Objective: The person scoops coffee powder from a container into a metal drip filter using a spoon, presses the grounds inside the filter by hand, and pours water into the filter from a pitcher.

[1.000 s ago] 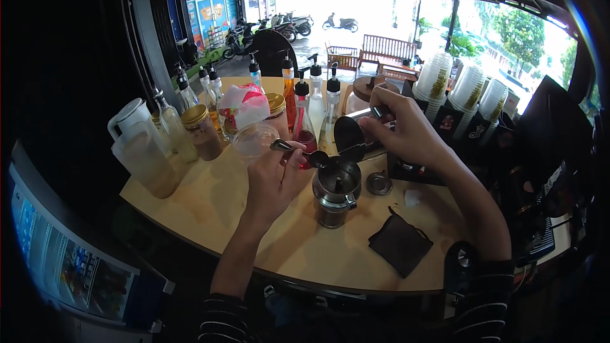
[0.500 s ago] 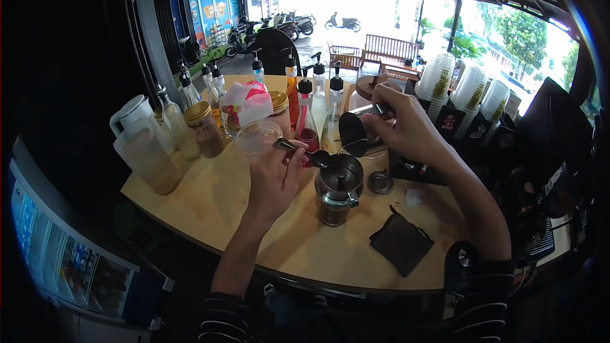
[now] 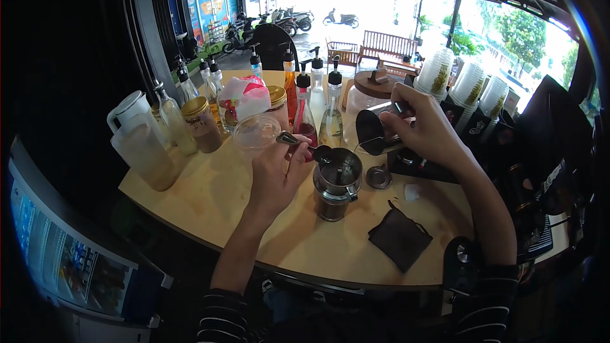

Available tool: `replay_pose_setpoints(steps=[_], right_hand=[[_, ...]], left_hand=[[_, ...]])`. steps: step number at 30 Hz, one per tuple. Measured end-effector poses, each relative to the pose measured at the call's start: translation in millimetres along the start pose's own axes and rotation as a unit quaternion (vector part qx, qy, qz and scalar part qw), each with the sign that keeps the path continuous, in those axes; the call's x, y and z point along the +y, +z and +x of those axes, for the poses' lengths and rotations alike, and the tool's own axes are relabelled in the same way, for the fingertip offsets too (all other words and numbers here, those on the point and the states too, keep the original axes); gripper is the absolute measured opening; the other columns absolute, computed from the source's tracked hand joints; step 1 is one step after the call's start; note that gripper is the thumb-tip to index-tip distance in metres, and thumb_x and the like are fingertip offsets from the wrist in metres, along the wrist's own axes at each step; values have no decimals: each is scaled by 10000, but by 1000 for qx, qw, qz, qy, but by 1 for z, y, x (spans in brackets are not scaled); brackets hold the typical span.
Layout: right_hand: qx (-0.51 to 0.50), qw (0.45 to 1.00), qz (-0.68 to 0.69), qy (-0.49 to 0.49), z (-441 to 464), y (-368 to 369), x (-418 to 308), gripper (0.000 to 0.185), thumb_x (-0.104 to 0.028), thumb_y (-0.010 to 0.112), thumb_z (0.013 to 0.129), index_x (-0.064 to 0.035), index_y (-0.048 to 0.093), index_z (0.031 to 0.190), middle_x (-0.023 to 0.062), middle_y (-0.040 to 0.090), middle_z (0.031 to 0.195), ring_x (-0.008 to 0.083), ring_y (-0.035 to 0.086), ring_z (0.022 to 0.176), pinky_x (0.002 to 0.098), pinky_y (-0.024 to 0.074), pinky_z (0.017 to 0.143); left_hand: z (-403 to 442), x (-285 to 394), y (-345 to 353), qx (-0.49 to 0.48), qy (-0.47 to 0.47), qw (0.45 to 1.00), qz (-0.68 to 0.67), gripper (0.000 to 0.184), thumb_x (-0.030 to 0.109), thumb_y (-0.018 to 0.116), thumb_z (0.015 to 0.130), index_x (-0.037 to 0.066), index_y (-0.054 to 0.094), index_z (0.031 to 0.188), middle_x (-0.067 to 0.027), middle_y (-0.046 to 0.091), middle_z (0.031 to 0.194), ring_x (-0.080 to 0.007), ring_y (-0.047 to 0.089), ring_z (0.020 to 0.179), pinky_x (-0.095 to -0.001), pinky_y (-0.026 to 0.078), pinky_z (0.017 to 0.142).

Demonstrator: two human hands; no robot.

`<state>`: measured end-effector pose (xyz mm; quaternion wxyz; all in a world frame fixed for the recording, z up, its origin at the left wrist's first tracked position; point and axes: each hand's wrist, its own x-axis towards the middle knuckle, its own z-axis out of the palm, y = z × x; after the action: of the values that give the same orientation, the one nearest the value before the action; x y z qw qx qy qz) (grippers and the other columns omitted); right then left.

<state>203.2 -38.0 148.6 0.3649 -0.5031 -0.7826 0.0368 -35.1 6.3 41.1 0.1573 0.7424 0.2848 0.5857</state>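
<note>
My left hand (image 3: 278, 168) grips a metal spoon (image 3: 323, 153), its bowl at the left rim of a metal drip coffee filter (image 3: 335, 176). The filter sits on top of a glass (image 3: 332, 209), with a small upright post inside it. Above and to the right, my right hand (image 3: 424, 122) is closed around the handle of a dark metal pitcher (image 3: 371, 133), tilted toward the filter. A thin pale line shows between pitcher and filter; I cannot tell whether it is a spout or water. A small round metal lid (image 3: 379, 176) lies right of the filter.
A dark folded cloth (image 3: 400, 238) lies near the table's front edge. Pump bottles (image 3: 305, 111), jars (image 3: 202, 128), a plastic jug (image 3: 147, 159) and a clear plastic cup (image 3: 255, 134) stand behind and left. Stacked cups (image 3: 437, 73) rise at the right.
The pitcher in my right hand has moved slightly right, away from the filter. My left hand keeps the spoon at the filter's rim, with its bowl slightly farther left. The view has shifted a little.
</note>
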Motion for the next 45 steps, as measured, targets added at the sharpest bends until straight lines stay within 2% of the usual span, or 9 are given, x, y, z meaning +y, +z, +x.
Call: replay_pose_setpoints(steps=[8,10,11,13,20,22,38,40,45], right_hand=[[-4,1000,-10,-9,3,6,-7,210,-49,650,835,35,465,889,155,551,768,235,624,648,350,478,605],[-13,999,34,-10,6,11,-6,254,-131,657,853,-14,433,817,40,384,626,114,376,610,285,348,552],[-13,999,34,-10,7,13,-7,254,-131,657,853,-14,433,817,40,384,626,114,376,610,285,348,552],[-6,999,3,-54,10,15,-10,225,-100,659,834,41,490,883,163,587,716,254,628,667,357,480,614],[-32,998,36,-45,6,16,-21,224,-116,649,843,45,496,872,159,598,727,243,634,674,349,487,621],[-34,996,69,-41,3,17,-20,255,-145,656,854,-10,441,829,94,505,648,140,472,605,302,399,578],[40,995,60,68,-26,10,35,255,-135,658,859,-49,434,774,-8,492,656,45,481,614,228,376,555],[113,928,335,115,-33,21,56,253,-150,658,877,-88,445,754,-46,486,674,21,456,618,194,354,551],[169,857,425,239,-74,55,119,223,-101,631,888,-109,475,728,-32,509,669,47,467,589,209,379,563]], left_hand=[[1,1,7,-24,18,999,-14,133,84,557,926,-23,618,976,-135,668,765,-204,688,715,-307,515,629],[0,2,10,-35,14,999,-28,132,86,554,927,-21,616,974,-136,668,769,-211,686,710,-314,515,627],[0,2,11,-35,14,999,-27,132,86,554,927,-21,616,974,-136,668,769,-211,686,710,-314,515,627],[0,1,13,-46,4,999,-20,127,81,554,926,-19,616,974,-137,667,770,-217,686,710,-320,517,630],[-2,-3,12,-31,6,999,3,112,69,567,916,-22,613,964,-146,660,766,-235,688,713,-328,510,614],[-2,-4,11,-26,11,1000,9,107,66,571,914,-21,614,959,-148,657,759,-239,688,712,-328,507,607],[0,2,10,-2,4,1000,2,145,67,554,928,-17,657,987,-96,665,739,-142,658,684,-269,500,619],[-1,2,10,-6,12,1000,-2,159,81,548,939,-20,657,995,-99,666,757,-145,665,702,-268,506,626],[-5,3,10,-6,26,1000,-10,157,97,552,941,-18,651,985,-118,668,784,-175,683,719,-283,519,628]])
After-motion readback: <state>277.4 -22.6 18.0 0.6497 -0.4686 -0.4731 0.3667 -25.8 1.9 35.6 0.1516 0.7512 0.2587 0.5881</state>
